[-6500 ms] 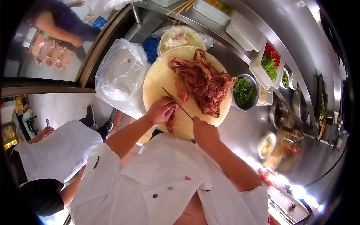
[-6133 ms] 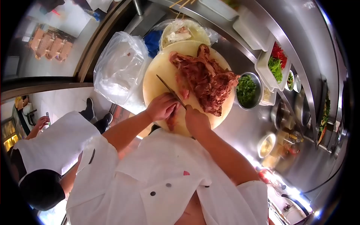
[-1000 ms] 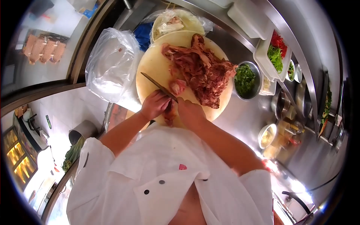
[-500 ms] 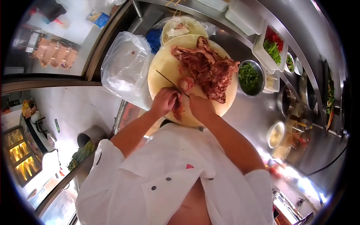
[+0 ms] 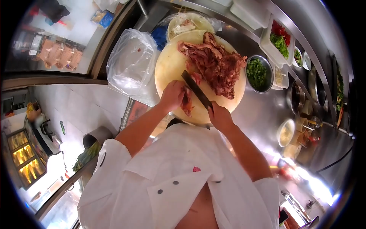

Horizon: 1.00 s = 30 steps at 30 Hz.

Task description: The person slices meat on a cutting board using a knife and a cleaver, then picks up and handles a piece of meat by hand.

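My right hand (image 5: 221,116) is wrapped round the handle of a kitchen knife (image 5: 196,89). Its dark, broad blade points up and left over the board, with its flat side showing. My left hand (image 5: 173,94), fingers curled, holds a small strip of meat (image 5: 187,104) down on the round cutting board (image 5: 167,61); the fingertips are partly hidden. A large heap of reddish-brown cooked meat (image 5: 219,70) covers the board's upper right. A small piece of meat lies by the knife's tip, partly covered by the blade.
Left of the board lies a clear plastic bag (image 5: 131,61); behind it stands a tub with scraps (image 5: 185,24). A metal bowl of chopped greens (image 5: 258,74) sits close on the right. Farther right are a tray of red and green vegetables (image 5: 280,42) and a pale bowl (image 5: 286,133).
The knife has come away from the meat by my left hand toward the right, and its blade has turned to show its flat. My right hand moved right and slightly nearer my body.
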Tool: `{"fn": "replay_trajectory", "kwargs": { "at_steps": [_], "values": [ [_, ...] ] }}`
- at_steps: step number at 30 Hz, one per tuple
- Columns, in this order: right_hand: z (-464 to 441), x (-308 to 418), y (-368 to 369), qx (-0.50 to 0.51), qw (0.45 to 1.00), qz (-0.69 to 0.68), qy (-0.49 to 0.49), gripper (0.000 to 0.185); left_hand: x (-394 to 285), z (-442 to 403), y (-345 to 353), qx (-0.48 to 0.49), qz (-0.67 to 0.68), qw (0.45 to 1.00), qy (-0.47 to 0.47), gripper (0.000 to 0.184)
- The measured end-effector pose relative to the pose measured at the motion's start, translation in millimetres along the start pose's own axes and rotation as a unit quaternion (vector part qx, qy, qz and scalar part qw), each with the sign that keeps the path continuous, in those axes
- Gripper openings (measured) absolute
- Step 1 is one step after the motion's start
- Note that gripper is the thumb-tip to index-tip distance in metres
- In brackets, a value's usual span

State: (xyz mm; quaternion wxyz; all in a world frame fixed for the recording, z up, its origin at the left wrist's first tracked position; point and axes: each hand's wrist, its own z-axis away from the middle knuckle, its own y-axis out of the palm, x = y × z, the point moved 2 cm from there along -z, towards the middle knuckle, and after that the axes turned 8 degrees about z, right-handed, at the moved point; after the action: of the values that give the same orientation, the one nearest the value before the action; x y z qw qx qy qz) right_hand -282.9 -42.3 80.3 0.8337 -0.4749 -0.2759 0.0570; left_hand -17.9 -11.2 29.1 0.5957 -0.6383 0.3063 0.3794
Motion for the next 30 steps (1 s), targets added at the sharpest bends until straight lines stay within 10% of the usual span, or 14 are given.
{"fn": "replay_trajectory", "kwargs": {
  "at_steps": [30],
  "values": [
    [6,7,9,-0.023,1.000,0.016,0.008,0.022,7,-16,-9,0.112,0.053,0.985,-0.121,0.016]
  ]
}}
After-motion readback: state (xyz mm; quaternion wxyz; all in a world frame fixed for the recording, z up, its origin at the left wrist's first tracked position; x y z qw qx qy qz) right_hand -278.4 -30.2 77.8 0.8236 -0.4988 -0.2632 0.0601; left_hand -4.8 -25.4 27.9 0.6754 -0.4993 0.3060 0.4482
